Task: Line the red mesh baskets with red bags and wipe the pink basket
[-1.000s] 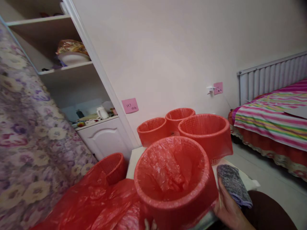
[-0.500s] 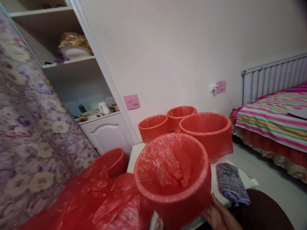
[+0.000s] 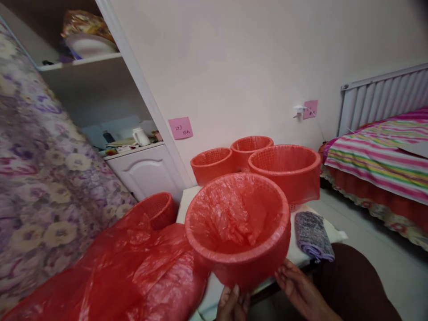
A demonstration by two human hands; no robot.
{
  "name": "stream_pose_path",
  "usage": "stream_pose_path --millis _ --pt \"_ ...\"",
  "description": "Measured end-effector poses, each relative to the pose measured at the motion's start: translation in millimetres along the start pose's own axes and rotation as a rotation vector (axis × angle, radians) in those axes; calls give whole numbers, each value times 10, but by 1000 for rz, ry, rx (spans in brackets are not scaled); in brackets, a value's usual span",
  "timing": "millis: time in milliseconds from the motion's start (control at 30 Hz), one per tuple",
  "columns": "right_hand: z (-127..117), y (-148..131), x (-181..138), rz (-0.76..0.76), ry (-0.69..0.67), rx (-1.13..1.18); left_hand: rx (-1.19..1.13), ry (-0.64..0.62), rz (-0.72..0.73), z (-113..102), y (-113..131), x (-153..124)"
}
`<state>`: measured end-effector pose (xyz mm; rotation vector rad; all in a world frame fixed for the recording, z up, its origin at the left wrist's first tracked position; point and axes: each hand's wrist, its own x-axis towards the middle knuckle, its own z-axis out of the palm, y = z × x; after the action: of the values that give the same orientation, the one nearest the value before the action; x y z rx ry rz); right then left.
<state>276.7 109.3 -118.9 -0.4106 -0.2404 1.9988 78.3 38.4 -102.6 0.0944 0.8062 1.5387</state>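
A round red plastic basket point(image 3: 281, 218) stands at the front of the table, with a thin red plastic bag point(image 3: 230, 209) lining its inside and folded over the rim. At the bag's lower front edge are the curled fingers of my left hand point(image 3: 233, 304), pinching the film. My right hand point(image 3: 299, 285) has its fingertips closed on the bag's lower edge at the basket's right side. To the left lies a large crumpled heap of red plastic bags point(image 3: 133, 272), partly over another red basket point(image 3: 162, 209).
Behind stand more red baskets, a large lined one point(image 3: 287, 178) and two smaller ones point(image 3: 210, 165). A folded grey cloth point(image 3: 312, 236) lies at the table's right. Around are a floral curtain point(image 3: 50, 214), an open shelf unit point(image 3: 143, 165) and a bed point(image 3: 384, 156).
The whole scene sits slightly higher in view. My left hand has come further into sight, its fingers at the bag's lower front edge. My right hand stays at the basket's right side.
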Motion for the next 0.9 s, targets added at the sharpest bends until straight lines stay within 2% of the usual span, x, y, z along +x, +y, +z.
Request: stream_pose_path --millis 67,167,367,500,633,800,900 --pt "0 -42 -25 40 13 49 -19 12 6 1 20 -35" --pt "82 -102 -75 102 -48 77 -56 -9 -25 12 39 -79" --pt "261 -80 -121 37 16 33 -142 -114 -57 114 119 -134" --pt "183 -106 -81 44 53 36 -124 -66 13 114 164 -140" --pt "118 -193 -27 29 72 51 -104 -9 19 68 172 -123" --pt "270 -459 97 11 -21 88 -119 2 68 176 370 -75" --pt "323 -635 221 -13 -6 70 -103 21 106 286 488 -5"
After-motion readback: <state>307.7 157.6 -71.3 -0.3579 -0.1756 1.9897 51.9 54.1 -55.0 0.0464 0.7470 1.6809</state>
